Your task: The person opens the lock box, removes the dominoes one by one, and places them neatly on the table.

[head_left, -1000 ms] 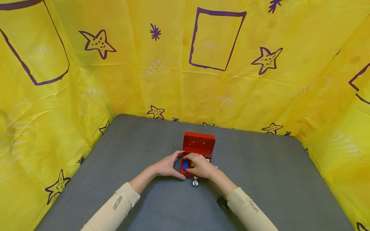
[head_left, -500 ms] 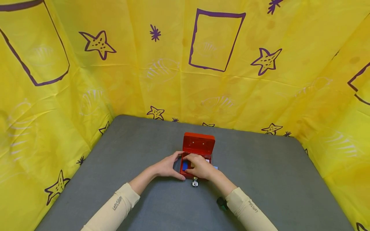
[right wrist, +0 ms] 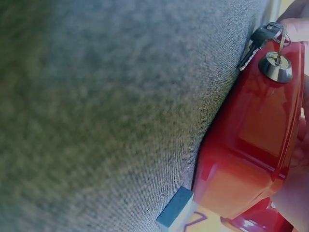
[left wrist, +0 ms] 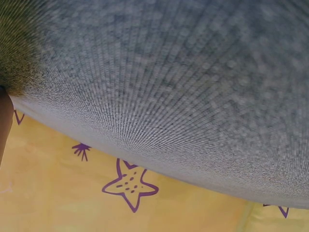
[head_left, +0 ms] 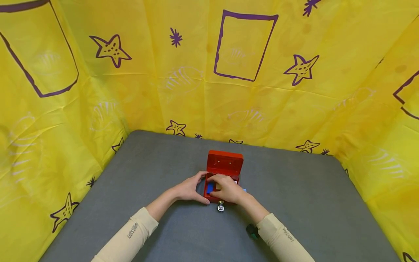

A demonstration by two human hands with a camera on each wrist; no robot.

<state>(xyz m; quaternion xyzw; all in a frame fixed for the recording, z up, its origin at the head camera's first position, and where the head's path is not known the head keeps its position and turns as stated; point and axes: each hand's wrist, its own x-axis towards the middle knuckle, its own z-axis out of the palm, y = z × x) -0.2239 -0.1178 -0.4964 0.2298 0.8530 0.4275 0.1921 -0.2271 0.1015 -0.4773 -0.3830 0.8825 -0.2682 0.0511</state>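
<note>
Red box is what we see near the middle of the grey table, its lid raised at twelve o'clock and its lock facing six. Keys hang from the lock on a ring. With the box as the centre of our clock face and twelve pointing away from the person, the left hand is at nine o'clock, half open in a wide curve, gripping the box with its thumb at the front corner and its fingers at the back one. The right hand comes in from four o'clock and reaches over the box, fingers bent down, thumb and forefinger apart; we cannot tell whether it has hold of anything. Inside, toward nine o'clock, we see a blue piece. At three o'clock a block sits just beside the box.

The table looks matt and finely textured, with rounded far corners at ten and two. Around it we see creased yellow cloth rising at nine, twelve and three o'clock, printed with purple starfish and pale fish skeletons. Cream sleeves reach in from seven and five.
</note>
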